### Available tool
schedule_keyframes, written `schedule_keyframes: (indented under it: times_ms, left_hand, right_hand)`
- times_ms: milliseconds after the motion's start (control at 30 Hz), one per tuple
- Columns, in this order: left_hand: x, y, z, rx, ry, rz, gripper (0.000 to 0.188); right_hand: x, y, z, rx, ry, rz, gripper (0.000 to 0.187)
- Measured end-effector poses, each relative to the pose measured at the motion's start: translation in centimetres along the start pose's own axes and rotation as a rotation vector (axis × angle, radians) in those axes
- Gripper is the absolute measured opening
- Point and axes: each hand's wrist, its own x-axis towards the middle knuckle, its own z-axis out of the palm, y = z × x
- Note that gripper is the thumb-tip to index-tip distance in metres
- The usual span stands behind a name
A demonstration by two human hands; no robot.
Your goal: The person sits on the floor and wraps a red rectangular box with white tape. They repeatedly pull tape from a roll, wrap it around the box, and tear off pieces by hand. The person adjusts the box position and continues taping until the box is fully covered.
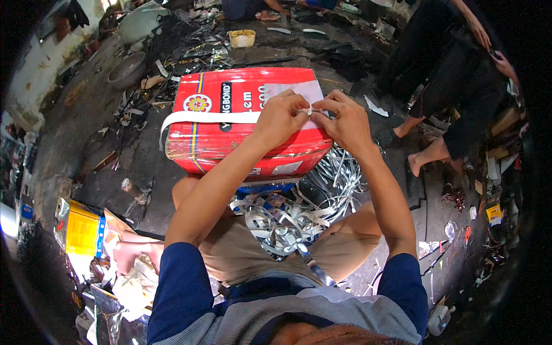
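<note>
A red cardboard box (198, 138) wrapped in clear film stands before me between my knees. Both my hands meet over the right part of its top. My left hand (279, 119) is closed, thumb and fingertips pinching a small white piece (310, 110). From the other side my right hand (347, 122) pinches that same piece; its exact kind is partly hidden by the fingertips. Beneath the hands lies a pale pinkish sheet (310, 88). A white flat strip (215, 117) runs from the box's left edge to under my left hand.
Shiny silver strips (339, 178) lie beside the box and tangle in my lap. A yellow tin (83, 230) stands at left, a yellow tub (242, 38) at the back. Scraps litter the dark floor. Another person's legs (428, 155) are at right.
</note>
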Motion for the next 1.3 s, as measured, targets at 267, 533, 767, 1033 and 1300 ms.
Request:
schedule_keyframes:
  times_ms: [267,533,767,1033,1300]
  left_hand:
    - [0.4,-0.5,-0.4,0.092,0.003,0.120,0.014]
    - [0.5,-0.7,-0.8,-0.106,-0.036,-0.010,0.017]
    - [0.5,-0.9,-0.1,-0.057,0.001,0.065,0.014]
    - [0.8,-1.1,-0.1,-0.051,0.024,-0.011,0.009]
    - [1.0,-0.8,0.2,-0.020,0.032,-0.081,0.010]
  right_hand:
    - [0.6,0.9,-0.4,-0.089,0.002,-0.216,0.016]
    - [1.6,1.2,-1.2,0.045,-0.093,-0.226,0.015]
    - [1.1,1.8,-0.5,0.222,-0.035,-0.070,0.016]
    - [0.5,2.1,0.8,0.335,0.036,0.047,0.018]
    - [0.2,2.4,4.6,0.759,0.172,0.400,0.010]
